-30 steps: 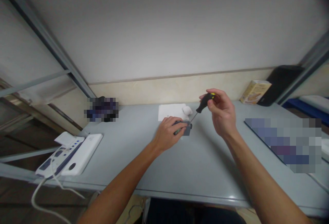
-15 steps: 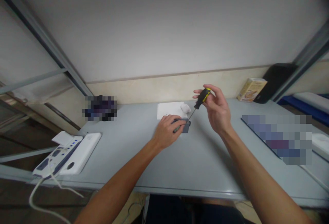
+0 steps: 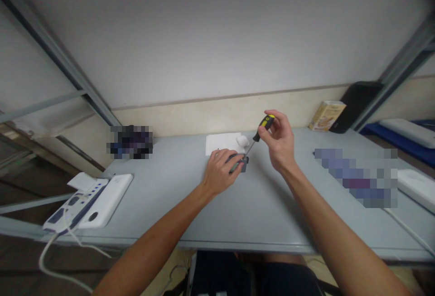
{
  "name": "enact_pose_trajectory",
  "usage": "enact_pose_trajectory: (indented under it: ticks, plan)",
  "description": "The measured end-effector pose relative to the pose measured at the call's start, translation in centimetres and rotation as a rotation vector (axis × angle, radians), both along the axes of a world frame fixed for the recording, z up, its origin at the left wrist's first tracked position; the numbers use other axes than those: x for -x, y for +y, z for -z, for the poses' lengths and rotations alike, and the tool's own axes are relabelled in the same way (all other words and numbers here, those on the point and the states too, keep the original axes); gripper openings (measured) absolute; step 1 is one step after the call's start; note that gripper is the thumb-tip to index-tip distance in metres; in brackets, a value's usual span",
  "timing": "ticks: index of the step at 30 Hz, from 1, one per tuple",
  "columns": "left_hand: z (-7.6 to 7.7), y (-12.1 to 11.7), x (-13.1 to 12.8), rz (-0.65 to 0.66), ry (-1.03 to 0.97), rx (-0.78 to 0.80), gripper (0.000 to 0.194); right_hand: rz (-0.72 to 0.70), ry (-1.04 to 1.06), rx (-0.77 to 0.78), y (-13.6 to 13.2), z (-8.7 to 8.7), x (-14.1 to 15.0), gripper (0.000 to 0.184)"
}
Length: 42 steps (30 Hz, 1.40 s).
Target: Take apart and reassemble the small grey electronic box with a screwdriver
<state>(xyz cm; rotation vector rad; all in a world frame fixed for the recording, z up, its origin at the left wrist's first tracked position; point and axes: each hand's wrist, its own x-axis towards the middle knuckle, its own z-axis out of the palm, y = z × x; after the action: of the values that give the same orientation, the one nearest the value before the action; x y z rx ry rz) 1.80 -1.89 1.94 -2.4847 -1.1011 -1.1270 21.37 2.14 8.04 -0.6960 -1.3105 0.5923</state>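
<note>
My right hand is closed round the black-and-yellow handle of a screwdriver, thumb and fingers on the grip. Its thin shaft slants down to the left, and the tip meets or lies just over a small grey boxy device. Against the table, my left hand holds that device, its fingers covering much of it; a dark ridged part and a greenish part show between the fingers. Its exact kind cannot be made out. Behind the device lie a white sheet of paper and a crumpled white piece.
On the grey table, a power strip and a white flat box lie at the left. At the back right stand a yellow carton and a black case. Blurred-out items lie on both sides.
My right hand has closed its spread fingers round the screwdriver handle. The view has shifted slightly; my left hand stays on the device.
</note>
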Motion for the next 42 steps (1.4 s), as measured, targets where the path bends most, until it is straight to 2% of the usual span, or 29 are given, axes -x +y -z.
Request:
enact_pose_trajectory:
  ticks: [2, 7, 11, 22, 32, 37, 39, 42]
  plan:
    - [0.1, 0.0, -0.1, -0.012, 0.004, -0.005, 0.023, -0.008, -0.005, -0.002, 0.0, 0.0, 0.1, 0.045]
    - [0.4, 0.0, -0.1, -0.035, 0.002, -0.025, 0.023, -0.142, 0.021, 0.018, -0.3, 0.0, 0.3, 0.047]
    - [0.4, -0.1, -0.2, -0.039, -0.005, -0.022, 0.025, -0.11, 0.023, 0.019, -0.5, -0.2, 0.4, 0.053]
    - [0.1, -0.1, 0.0, -0.057, -0.056, -0.039, 0.024, -0.081, 0.08, 0.008, -0.7, -0.4, 0.2, 0.05]
    - [-0.2, 0.2, 0.2, -0.05, -0.18, -0.101, 0.011, -0.139, 0.146, 0.005, -0.6, -0.3, 0.7, 0.051]
    - [-1.2, 1.2, 2.1, -0.097, -0.303, -0.077, 0.012, -0.088, 0.234, 0.033, 0.1, 0.3, 0.5, 0.051]
    - [-1.5, 2.1, 3.5, -0.168, -0.408, -0.086, 0.014, -0.054, 0.28, 0.056, 0.5, 0.6, 0.4, 0.053]
    - [-1.1, 3.9, 5.7, -0.272, -0.485, -0.002, 0.017, -0.019, 0.317, 0.112, 1.0, 1.2, 0.3, 0.057]
